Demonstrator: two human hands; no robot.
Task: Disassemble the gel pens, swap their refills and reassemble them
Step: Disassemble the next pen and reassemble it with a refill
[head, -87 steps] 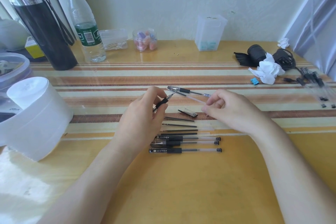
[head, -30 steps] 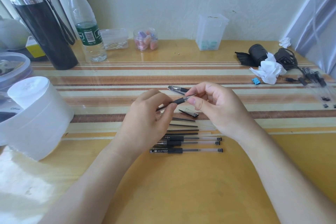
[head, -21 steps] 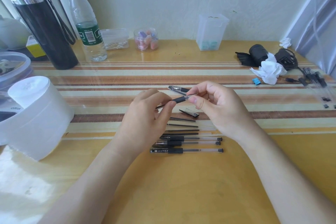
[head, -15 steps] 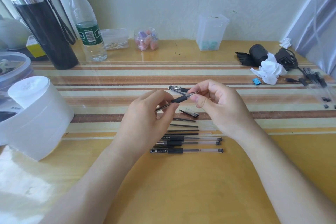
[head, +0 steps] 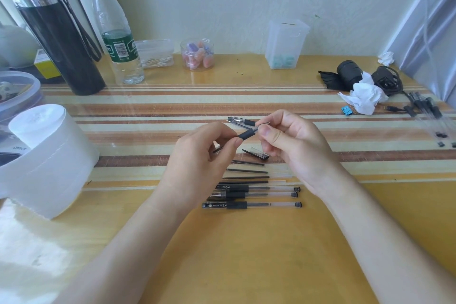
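Left hand (head: 197,158) and right hand (head: 293,148) pinch a clear-plastic gel pen (head: 254,129): probably light, slippery; its black rubber grip (head: 246,134) holds best.

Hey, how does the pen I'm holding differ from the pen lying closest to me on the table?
The held pen is off the table, pinched by the left hand and the right hand, slanting up to the right; the nearest pen lies flat, untouched. The held pen shows only its black grip between the fingers; the nearest pen shows whole, end plug fitted. Both have black grips.
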